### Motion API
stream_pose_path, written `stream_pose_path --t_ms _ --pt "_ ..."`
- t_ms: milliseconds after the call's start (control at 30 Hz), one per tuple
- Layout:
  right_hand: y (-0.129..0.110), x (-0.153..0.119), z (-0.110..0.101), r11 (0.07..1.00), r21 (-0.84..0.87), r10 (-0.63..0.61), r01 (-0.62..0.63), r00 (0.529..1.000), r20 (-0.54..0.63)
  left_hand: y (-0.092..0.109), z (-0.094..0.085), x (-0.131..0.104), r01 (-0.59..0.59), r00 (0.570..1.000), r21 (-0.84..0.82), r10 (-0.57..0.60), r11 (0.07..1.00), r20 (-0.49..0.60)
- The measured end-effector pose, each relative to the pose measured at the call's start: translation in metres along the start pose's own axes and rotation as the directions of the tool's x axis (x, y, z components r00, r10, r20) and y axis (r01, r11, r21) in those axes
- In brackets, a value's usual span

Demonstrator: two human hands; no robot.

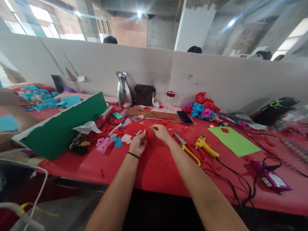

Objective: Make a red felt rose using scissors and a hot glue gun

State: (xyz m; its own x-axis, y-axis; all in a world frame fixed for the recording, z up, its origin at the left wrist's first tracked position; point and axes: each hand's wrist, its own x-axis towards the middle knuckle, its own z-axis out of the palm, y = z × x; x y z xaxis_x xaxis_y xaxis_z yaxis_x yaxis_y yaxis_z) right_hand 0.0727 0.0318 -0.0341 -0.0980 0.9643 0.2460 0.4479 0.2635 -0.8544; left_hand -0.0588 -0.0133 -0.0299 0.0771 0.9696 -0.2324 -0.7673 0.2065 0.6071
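Note:
Both hands are over the middle of the red-covered table (154, 170). My left hand (138, 144), with a black band at its wrist, has its fingers closed on a red paper piece (148, 132). Just to its right, my right hand (160, 132) pinches the edge of the same red paper with thumb and finger. Red on red makes the paper's outline hard to make out. Scissors with yellow handles (190, 154) and a yellow glue gun (207, 146) lie right of my right hand. Pink and blue paper pieces (117, 142) lie left of my left hand.
A green board (64, 128) stands at the left, with a person's arm (16, 112) beyond it. Behind are a metal jug (124, 89), a phone (184, 117) and paper flowers (204, 107). Green paper (233, 139), cables and a purple power strip (273, 179) lie right.

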Motion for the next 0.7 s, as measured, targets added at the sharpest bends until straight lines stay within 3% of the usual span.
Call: stream_pose_path --t_ms 133,200,267,367,433,700 --pt "0.003 0.006 -0.019 0.997 -0.063 0.028 -0.043 0.975 -0.220 0.003 -0.001 0.000 -0.048 0.999 -0.014 0.048 0.999 -0.003" --pt "0.000 0.006 -0.023 0.997 -0.070 0.023 -0.043 0.963 -0.268 0.001 0.001 -0.001 -0.042 0.999 0.008 0.042 0.999 0.009" --pt "-0.006 0.002 -0.020 0.998 -0.052 0.023 -0.036 0.972 -0.235 -0.003 0.005 -0.002 -0.047 0.999 0.039 0.046 0.998 0.018" --pt "-0.015 -0.011 -0.009 0.999 0.035 0.012 -0.010 0.998 -0.054 -0.009 0.008 -0.003 -0.099 0.995 0.075 0.099 0.992 0.014" --pt "-0.018 -0.019 -0.003 0.997 0.074 -0.002 0.001 1.000 0.007 -0.012 0.008 -0.004 -0.138 0.990 0.093 0.138 0.986 0.000" --pt "-0.015 -0.037 -0.018 0.991 0.130 0.010 -0.007 1.000 -0.028 -0.017 0.009 -0.015 -0.160 0.987 0.217 0.156 0.963 0.034"
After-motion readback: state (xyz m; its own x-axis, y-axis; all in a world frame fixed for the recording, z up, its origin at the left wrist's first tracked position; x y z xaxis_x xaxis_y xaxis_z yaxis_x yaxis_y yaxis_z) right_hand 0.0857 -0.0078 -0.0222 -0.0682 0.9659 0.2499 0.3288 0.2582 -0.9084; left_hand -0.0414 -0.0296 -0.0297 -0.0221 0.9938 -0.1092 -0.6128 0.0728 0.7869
